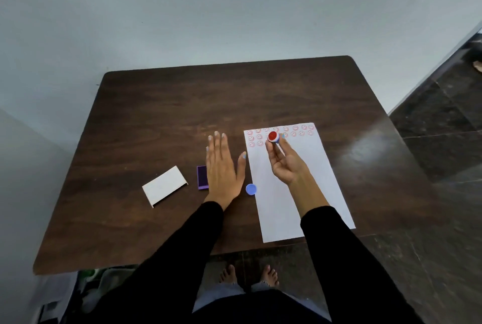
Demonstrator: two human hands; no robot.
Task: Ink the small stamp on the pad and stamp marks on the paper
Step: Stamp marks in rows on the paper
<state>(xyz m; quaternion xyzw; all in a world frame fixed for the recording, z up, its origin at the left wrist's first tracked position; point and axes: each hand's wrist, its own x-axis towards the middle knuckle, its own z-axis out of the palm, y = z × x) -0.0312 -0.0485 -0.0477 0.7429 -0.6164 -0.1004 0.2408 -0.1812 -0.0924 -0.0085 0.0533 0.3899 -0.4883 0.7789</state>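
A white paper (310,167) lies on the right side of the dark wooden table (169,115), with rows of red smiley marks along its far end. My right hand (285,162) holds the small round stamp (273,137) above the paper, its red inked face turned up toward me. My left hand (221,167) lies flat, palm down, on the table just left of the paper. The purple ink pad (202,177) sits beside my left hand, partly covered by it.
A blue round cap (251,189) rests at the paper's left edge near my left wrist. A white box lid (164,186) lies left of the ink pad. The table's near edge is close to my body; dark tiled floor lies to the right.
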